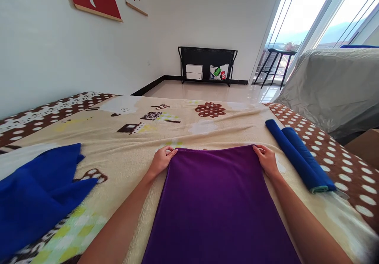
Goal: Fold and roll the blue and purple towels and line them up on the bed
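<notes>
A purple cloth (217, 201) lies spread out in front of me, its near end running out of the bottom of the view. My left hand (162, 159) pinches its far left corner between thumb and fingers. At the far right corner, my right hand (266, 159) is closed on the same cloth in a like pinch. The far edge is drawn out between both hands and sags slightly in the middle. Beneath it is a cream patterned blanket (124, 157).
To the left lies a crumpled blue cloth (44, 189). Two rolled blue cloths (296, 157) rest at the right, near the blanket's brown dotted border (334, 153). Beyond are a black rack (207, 55), a black stool (280, 53) and grey-covered furniture (334, 82).
</notes>
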Tool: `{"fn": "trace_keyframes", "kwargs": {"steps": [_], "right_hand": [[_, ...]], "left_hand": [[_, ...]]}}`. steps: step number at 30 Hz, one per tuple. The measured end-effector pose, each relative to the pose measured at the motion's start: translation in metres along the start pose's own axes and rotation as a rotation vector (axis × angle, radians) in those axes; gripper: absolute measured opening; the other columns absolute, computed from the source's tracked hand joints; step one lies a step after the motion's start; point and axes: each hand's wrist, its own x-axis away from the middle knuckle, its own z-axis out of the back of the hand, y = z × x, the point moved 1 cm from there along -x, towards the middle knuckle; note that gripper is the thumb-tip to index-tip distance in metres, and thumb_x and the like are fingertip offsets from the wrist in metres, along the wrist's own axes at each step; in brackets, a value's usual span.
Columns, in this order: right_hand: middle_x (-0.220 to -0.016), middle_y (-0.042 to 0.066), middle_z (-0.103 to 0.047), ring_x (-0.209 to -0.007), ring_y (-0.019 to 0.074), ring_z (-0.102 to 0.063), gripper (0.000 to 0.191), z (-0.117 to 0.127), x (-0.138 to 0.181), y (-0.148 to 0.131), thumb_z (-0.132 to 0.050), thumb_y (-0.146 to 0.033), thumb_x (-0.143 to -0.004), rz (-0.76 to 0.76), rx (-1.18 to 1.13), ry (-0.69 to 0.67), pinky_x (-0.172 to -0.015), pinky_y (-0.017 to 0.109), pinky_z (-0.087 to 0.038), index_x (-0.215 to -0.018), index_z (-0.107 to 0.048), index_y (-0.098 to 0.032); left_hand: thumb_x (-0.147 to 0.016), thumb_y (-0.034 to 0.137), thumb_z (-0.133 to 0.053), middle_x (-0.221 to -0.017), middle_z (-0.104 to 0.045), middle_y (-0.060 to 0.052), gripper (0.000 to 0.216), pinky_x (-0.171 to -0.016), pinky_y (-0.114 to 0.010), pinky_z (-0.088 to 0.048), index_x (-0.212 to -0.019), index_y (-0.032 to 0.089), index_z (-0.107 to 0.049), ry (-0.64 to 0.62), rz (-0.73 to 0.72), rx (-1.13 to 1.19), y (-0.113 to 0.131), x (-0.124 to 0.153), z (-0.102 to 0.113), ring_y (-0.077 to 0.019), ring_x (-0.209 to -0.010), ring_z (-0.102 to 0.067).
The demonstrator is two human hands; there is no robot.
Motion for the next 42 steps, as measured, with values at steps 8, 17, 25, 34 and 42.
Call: {"fn": "trace_keyframes", "kwargs": {"steps": [8,17,25,34,42], "right_hand": [[-0.095,0.004,-0.065,-0.092,0.0180,-0.061,0.034,-0.003,0.002,-0.005,-0.060,-0.049,-0.092,0.126,0.382,0.108,-0.088,0.041,-0.049,-0.098,-0.065,-0.016],[-0.109,0.016,-0.066,-0.107,0.0295,-0.057,0.055,0.004,0.023,-0.069,-0.033,-0.055,-0.098,0.340,0.467,0.109,-0.098,0.047,-0.042,-0.117,-0.065,-0.015],[-0.156,-0.003,-0.040,-0.145,0.0157,-0.034,0.062,-0.067,0.087,-0.107,-0.039,-0.064,-0.097,0.663,0.526,-0.489,-0.120,0.035,-0.026,-0.150,-0.039,-0.032],[-0.160,0.007,-0.031,-0.149,0.0221,-0.023,0.069,-0.027,0.038,-0.039,-0.021,-0.064,-0.099,0.320,0.744,-0.315,-0.122,0.048,-0.017,-0.153,-0.036,-0.023],[-0.159,0.005,-0.031,-0.150,0.0212,-0.021,0.071,-0.020,0.029,-0.019,-0.019,-0.066,-0.098,0.215,0.794,-0.268,-0.122,0.052,-0.013,-0.153,-0.035,-0.023]], "left_hand": [[-0.094,0.037,-0.056,-0.090,-0.066,-0.003,0.023,-0.094,-0.046,-0.044,-0.094,0.016,-0.064,0.120,-0.128,-0.281,0.014,0.012,-0.004,-0.0201,-0.091,-0.063],[-0.100,0.031,-0.039,-0.125,-0.064,-0.010,0.031,-0.105,-0.043,-0.038,-0.121,0.020,-0.059,0.126,-0.413,-0.346,0.067,0.039,0.005,-0.0247,-0.120,-0.056],[-0.101,0.052,-0.032,-0.161,-0.031,0.000,0.057,-0.122,-0.037,-0.024,-0.154,0.028,-0.029,-0.253,-0.674,-0.411,0.097,0.067,-0.051,-0.0153,-0.149,-0.026],[-0.101,0.054,-0.024,-0.160,-0.031,-0.007,0.061,-0.120,-0.054,-0.021,-0.151,0.023,-0.036,-0.066,-0.273,-0.533,0.041,0.031,-0.034,-0.0257,-0.149,-0.027],[-0.100,0.057,-0.022,-0.159,-0.035,-0.007,0.062,-0.120,-0.053,-0.022,-0.149,0.024,-0.041,-0.021,-0.216,-0.554,0.029,0.026,-0.033,-0.0234,-0.149,-0.028]]}}
